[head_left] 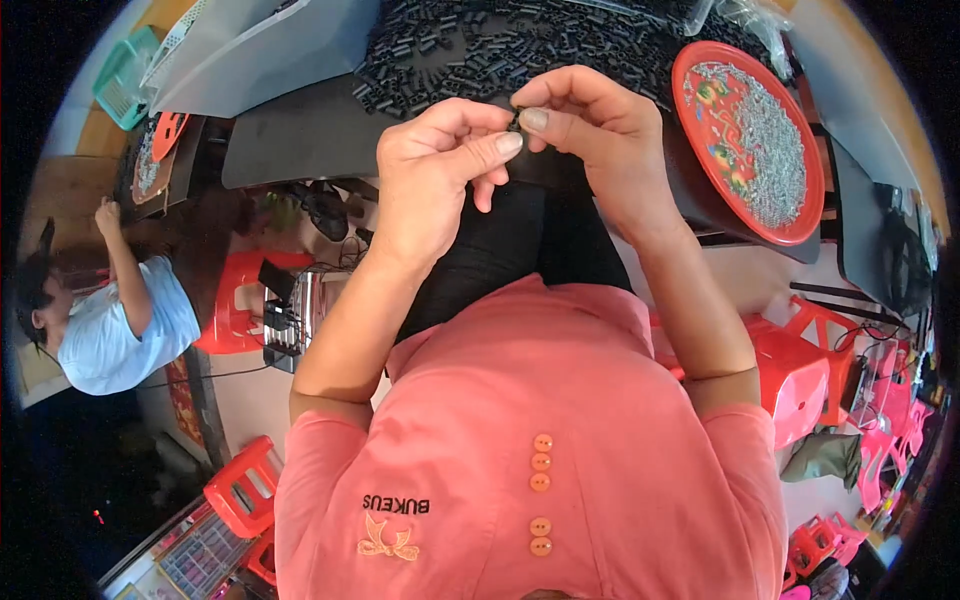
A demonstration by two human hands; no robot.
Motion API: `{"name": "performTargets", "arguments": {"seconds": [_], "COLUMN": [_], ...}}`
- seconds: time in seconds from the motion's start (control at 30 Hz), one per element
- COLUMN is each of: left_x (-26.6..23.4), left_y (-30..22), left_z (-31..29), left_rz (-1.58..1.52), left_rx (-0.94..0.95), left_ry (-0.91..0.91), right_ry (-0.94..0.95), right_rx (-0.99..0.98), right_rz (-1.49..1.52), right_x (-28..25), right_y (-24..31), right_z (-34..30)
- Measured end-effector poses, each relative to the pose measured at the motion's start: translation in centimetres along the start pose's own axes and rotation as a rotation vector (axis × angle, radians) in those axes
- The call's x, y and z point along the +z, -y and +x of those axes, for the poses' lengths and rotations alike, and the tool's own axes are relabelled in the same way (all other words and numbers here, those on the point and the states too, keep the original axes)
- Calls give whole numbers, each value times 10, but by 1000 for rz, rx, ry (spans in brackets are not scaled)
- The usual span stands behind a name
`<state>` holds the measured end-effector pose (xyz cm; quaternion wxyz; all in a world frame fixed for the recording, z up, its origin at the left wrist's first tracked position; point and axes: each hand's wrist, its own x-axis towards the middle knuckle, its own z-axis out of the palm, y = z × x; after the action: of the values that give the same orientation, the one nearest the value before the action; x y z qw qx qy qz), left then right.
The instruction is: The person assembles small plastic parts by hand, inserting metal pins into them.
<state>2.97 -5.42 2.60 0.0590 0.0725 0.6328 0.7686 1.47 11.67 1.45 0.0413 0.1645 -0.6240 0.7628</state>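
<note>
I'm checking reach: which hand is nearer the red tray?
Right. The right hand is left of the red tray, not touching it; the left hand is farther left.

Sm. blk part (pixel 516 122) mostly hidden by fingers (pixel 485 154), exact shape unclear. Blk tubular pcs. (pixel 430 50) & grey plastic bin (pixel 270 65) cut off at top edge. Silvery bits (pixel 775 160) on red tray (pixel 814 190) too sm. to ID.
</note>
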Motion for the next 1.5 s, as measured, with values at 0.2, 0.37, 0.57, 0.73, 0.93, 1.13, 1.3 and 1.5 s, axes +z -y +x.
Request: {"name": "performTargets", "arguments": {"seconds": [0.2, 0.37, 0.57, 0.73, 0.93, 1.13, 1.3, 1.5], "left_x": [14, 23, 25, 25, 24, 22, 24, 18], "left_y": [-1, 1, 4, 5, 3, 2, 6, 19], "left_z": [-3, -4, -4, -5, -8, -8, -14, -13], "left_rz": [1, 78, 141, 149, 151, 84, 219, 365], "left_rx": [-10, 11, 61, 70, 12, -118, -12, 285], "left_ry": [14, 14, -3, 18, 2, -4, -43, 14], "right_ry": [2, 1, 0, -8, 16, -18, -96, -111], "right_rx": [-83, -86, -62, -175, -359, -456, -570, -538], "right_rz": [-125, -222, -411, -501, -678, -821, -894, -843], "right_x": [-12, -20, -23, -20, -18, -13, -6, -3], "right_y": [-1, 2, 8, 14, 16, 9, 1, -3], "right_z": [-12, -16, -18, -19, -19, -25, -30, -37]}}
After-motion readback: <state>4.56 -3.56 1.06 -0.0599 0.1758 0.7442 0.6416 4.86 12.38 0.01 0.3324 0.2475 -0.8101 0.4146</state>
